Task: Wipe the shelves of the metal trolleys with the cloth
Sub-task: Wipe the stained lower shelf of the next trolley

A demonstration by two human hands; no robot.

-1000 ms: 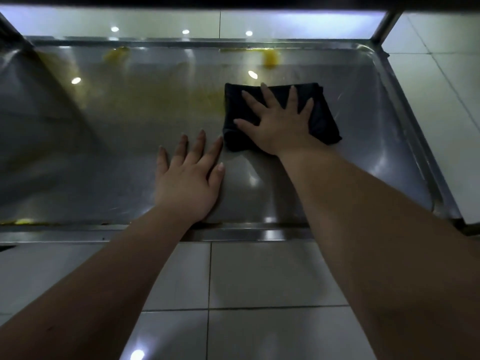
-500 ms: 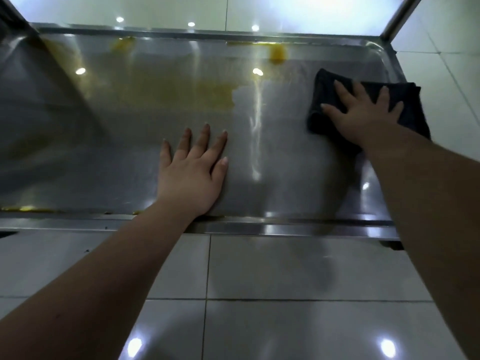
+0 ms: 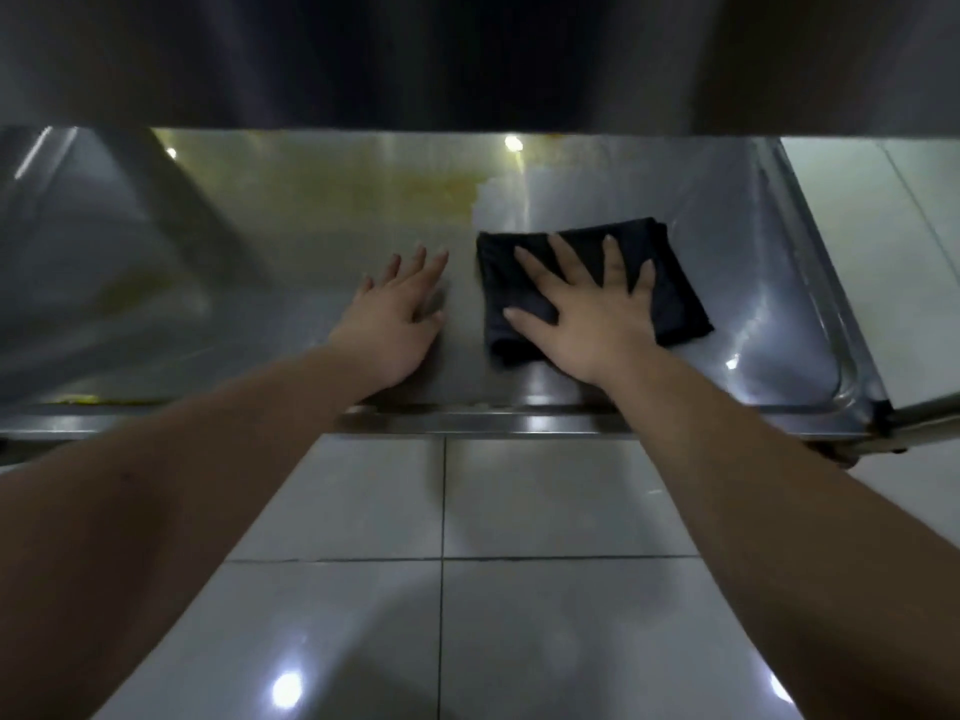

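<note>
Cloth (image 3: 680, 304) swept back from 2 o'clock corner to centre of shelf (image 3: 753, 252); right hand (image 3: 587, 324) presses it, fingers spread flat; yellow stain (image 3: 363, 200) at cloth's 11 o'clock

Overhead limit: the upper shelf (image 3: 467, 59) spans the full width above the lower shelf (image 3: 737, 252) and hides its back edge
Front entry: the front rim (image 3: 519, 420) forms a low raised lip; both forearms cross over it
Right boundary: the raised right rim (image 3: 810, 283) and corner joint (image 3: 878, 413) close the shelf end
Occupied centre: the left hand (image 3: 395, 324) lies flat on the metal; the right hand (image 3: 587, 324) lies flat on the cloth (image 3: 670, 283); a narrow bare strip separates them
Free surface, right: bare metal between cloth and right rim
Free surface, left: bare metal left of the left hand, with yellow residue (image 3: 374, 200) behind; far left too dim to tell
Approach side: tiled floor (image 3: 545, 501) lies open between the forearms
</note>
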